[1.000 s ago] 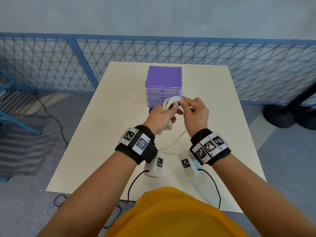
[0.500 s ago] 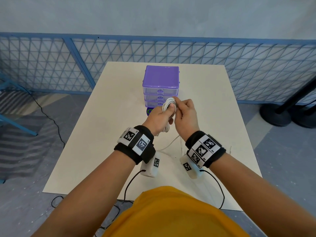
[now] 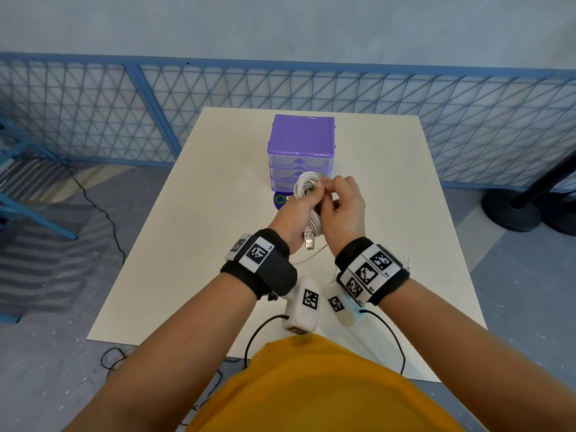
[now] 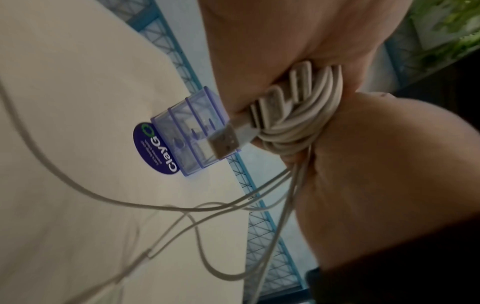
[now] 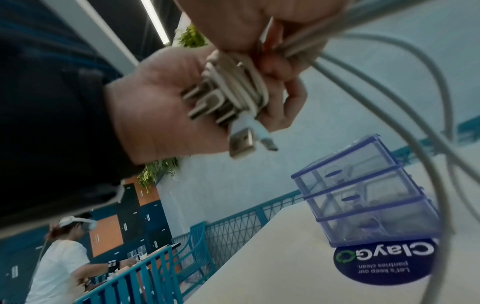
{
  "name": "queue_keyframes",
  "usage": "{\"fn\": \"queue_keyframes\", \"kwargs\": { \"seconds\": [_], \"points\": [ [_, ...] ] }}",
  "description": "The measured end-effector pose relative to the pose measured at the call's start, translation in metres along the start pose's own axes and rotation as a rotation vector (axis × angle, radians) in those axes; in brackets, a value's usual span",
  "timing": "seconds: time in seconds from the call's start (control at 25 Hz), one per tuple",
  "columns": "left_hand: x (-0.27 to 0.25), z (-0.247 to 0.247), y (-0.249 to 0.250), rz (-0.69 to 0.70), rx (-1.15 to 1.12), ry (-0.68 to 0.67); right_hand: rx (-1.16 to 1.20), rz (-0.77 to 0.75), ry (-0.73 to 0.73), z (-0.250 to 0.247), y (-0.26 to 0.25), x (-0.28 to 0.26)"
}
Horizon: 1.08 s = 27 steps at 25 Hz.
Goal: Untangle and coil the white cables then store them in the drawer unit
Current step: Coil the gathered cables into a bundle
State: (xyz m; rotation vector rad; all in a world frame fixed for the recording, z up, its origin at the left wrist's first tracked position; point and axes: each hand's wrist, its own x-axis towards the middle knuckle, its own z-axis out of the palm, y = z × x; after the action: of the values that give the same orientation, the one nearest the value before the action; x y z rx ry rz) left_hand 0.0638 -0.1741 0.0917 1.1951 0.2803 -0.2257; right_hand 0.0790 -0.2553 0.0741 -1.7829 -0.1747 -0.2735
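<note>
My left hand (image 3: 293, 213) gripped the coiled cable (image 3: 307, 185) while my right hand (image 3: 341, 207) pinched its top loops. Loose cable (image 4: 130, 203) trailed on the surface (image 3: 218, 213); the drawers (image 3: 300, 154) beyond looked shut, nothing stored yet, I judged.

Yellow shirt (image 3: 321, 388), lower centre of the head view. Bare forearms. Black wristbands (image 3: 265, 266) carry white tags printed with black square codes. White camera pods (image 3: 304, 304) hang beneath both wrists, trailing thin black leads (image 3: 391, 335).
</note>
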Motion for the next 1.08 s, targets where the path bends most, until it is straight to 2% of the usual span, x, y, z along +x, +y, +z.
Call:
{"fn": "queue_keyframes", "kwargs": {
  "seconds": [0.16,0.24,0.36,0.48,0.56,0.72,0.8,0.88,1.0,1.08],
  "points": [
    [0.002,-0.002,0.005,-0.033,-0.180,0.045,-0.116,-0.154,-0.035,0.002,0.000,0.000],
    [0.002,-0.003,0.007,-0.034,-0.242,0.093,-0.173,-0.179,-0.078,0.002,0.000,-0.002],
    [0.004,-0.006,0.007,-0.035,-0.236,0.141,-0.181,-0.115,-0.094,0.008,0.002,-0.003],
    [0.005,-0.009,0.009,-0.005,-0.293,0.164,-0.085,0.003,-0.085,0.011,0.006,-0.004],
    [0.006,-0.010,0.013,0.018,-0.374,0.167,-0.109,0.062,-0.175,0.007,0.012,-0.006],
    [0.012,-0.019,0.021,0.061,-0.426,0.251,-0.387,-0.042,-0.513,-0.009,0.025,-0.011],
    [0.013,-0.026,0.026,0.100,-0.422,0.315,-0.422,-0.030,-0.614,-0.017,0.030,-0.009],
    [0.018,-0.036,0.028,0.142,-0.331,0.427,-0.443,0.007,-0.650,-0.026,0.036,-0.004],
    [0.024,-0.054,0.028,0.234,-0.038,0.622,-0.471,0.028,-0.706,-0.040,0.042,0.001],
    [0.023,-0.059,0.025,0.313,0.224,0.611,-0.471,0.013,-0.739,-0.045,0.039,0.002]
  ]
}}
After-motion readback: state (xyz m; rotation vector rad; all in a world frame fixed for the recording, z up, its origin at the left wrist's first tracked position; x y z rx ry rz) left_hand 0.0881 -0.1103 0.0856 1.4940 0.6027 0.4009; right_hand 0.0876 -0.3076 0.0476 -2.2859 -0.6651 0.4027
